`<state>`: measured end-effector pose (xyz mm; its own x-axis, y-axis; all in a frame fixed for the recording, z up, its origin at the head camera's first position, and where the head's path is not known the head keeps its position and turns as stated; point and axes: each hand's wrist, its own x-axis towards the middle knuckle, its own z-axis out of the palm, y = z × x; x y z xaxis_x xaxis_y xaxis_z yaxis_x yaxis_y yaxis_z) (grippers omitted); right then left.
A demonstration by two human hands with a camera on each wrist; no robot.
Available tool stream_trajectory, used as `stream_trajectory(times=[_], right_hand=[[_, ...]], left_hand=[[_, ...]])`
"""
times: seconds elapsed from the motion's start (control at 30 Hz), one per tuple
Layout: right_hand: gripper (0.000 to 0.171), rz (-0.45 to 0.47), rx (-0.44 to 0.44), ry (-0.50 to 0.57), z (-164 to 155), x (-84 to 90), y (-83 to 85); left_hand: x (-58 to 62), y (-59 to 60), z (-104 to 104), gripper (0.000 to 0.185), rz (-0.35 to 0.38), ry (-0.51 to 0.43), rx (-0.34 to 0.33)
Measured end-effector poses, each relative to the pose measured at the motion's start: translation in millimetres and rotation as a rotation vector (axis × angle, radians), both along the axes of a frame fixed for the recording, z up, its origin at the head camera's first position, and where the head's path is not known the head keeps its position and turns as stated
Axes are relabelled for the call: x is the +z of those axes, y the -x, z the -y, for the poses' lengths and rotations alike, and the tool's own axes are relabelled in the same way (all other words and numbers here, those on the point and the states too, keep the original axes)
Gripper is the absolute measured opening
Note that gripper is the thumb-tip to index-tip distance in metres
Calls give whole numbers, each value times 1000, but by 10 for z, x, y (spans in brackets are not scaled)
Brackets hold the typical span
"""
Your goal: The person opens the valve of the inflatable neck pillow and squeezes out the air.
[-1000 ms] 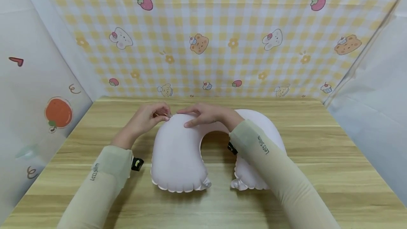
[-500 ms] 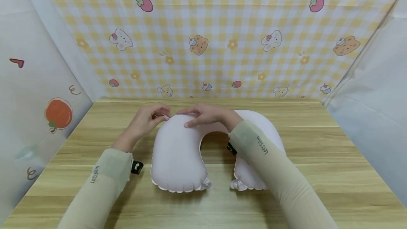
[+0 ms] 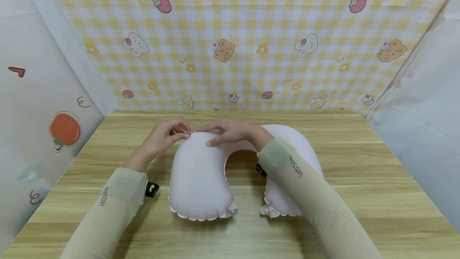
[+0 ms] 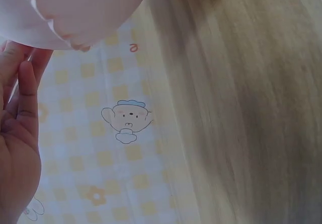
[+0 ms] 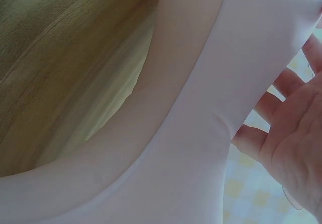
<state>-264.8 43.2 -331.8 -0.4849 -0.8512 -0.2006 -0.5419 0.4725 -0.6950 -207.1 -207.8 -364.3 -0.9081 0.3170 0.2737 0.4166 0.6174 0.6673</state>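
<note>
A pale pink, U-shaped inflatable neck pillow point(image 3: 201, 175) stands puffed up on the wooden table, its two ends toward me. At its far left shoulder my left hand point(image 3: 165, 137) pinches something small at the pillow's edge; thumb and fingertips hide most of it, and I cannot tell its kind. In the left wrist view those fingertips meet the pillow point(image 4: 95, 12) beside its scalloped seam. My right hand point(image 3: 231, 130) grips the back of the pillow just right of the left hand, thumb on top. The right wrist view has its fingers point(image 5: 287, 83) bent against the pillow's far side.
The wooden tabletop point(image 3: 370, 171) runs out to both sides of the pillow. A yellow checked cloth point(image 3: 248, 71) with cartoon prints hangs behind its back edge. White sheets point(image 3: 431, 79) stand at left and right.
Both hands stay at the pillow's far left part, and its left half has tipped very slightly toward me. The left fingertips have shifted a little at the edge.
</note>
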Motion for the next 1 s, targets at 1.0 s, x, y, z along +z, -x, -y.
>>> stream_trajectory(times=[1.0], right_hand=[[57,17,6,-4,11,-24,-29]], left_hand=[[59,-89,43,13,-79,58,-90]])
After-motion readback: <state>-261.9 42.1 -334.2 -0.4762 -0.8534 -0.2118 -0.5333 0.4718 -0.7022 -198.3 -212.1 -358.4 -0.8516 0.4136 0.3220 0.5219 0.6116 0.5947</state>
